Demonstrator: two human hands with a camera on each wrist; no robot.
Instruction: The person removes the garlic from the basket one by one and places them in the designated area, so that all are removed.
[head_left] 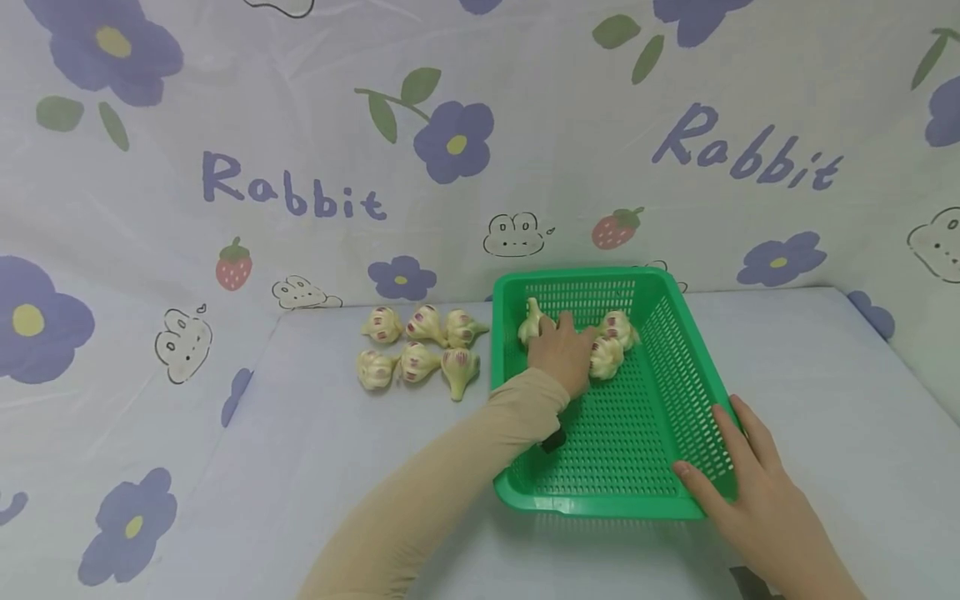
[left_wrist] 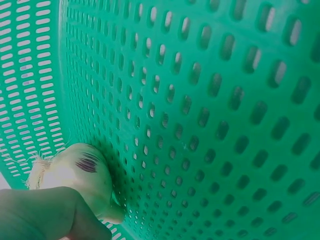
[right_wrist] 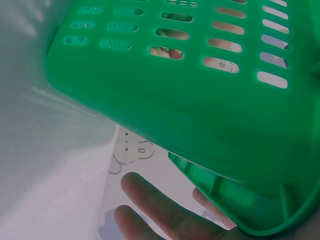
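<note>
One hand (head_left: 761, 497) (the right) holds the basket (head_left: 600, 505).

Draped tabletop nook, rm type unclear: "Rabbit"-print cloth (head_left: 540, 150) behind & both sides of pale tbl (head_left: 300, 467).

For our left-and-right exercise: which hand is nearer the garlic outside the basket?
Left. The left hand is inside the basket, across its left wall from the garlic outside; the right hand is farther away, at the basket's near right corner.
</note>
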